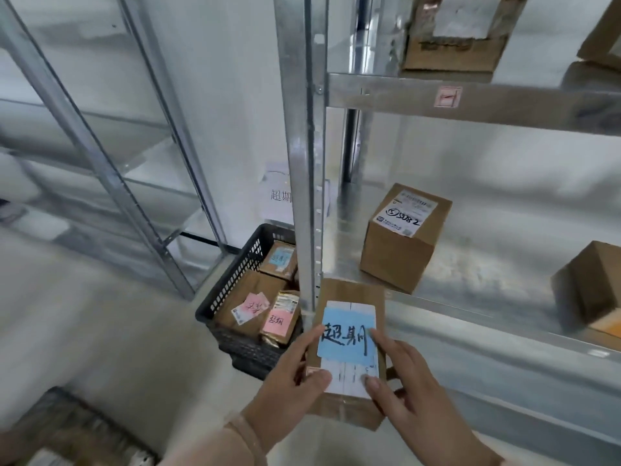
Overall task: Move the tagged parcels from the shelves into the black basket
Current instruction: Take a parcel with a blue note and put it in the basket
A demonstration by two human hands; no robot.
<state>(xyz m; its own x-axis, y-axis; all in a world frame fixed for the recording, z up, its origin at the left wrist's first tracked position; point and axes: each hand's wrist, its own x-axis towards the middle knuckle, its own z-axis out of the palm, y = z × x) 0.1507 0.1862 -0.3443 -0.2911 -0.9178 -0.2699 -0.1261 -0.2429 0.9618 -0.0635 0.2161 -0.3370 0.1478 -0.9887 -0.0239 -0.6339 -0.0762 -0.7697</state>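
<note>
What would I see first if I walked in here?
The left hand and right hand hold a box with a big blue tag, low in the middle. Just left of it, on the floor, sits a black basket with more tagged boxes inside. A labelled box stands on the shelf up to the right.

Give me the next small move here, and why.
Probably swing the blue-tagged parcel left and down toward the black basket. The left hand and the right hand both grip it, off the shelf and in front of the shelf post. The basket sits lower left, holding other tagged parcels.
</note>
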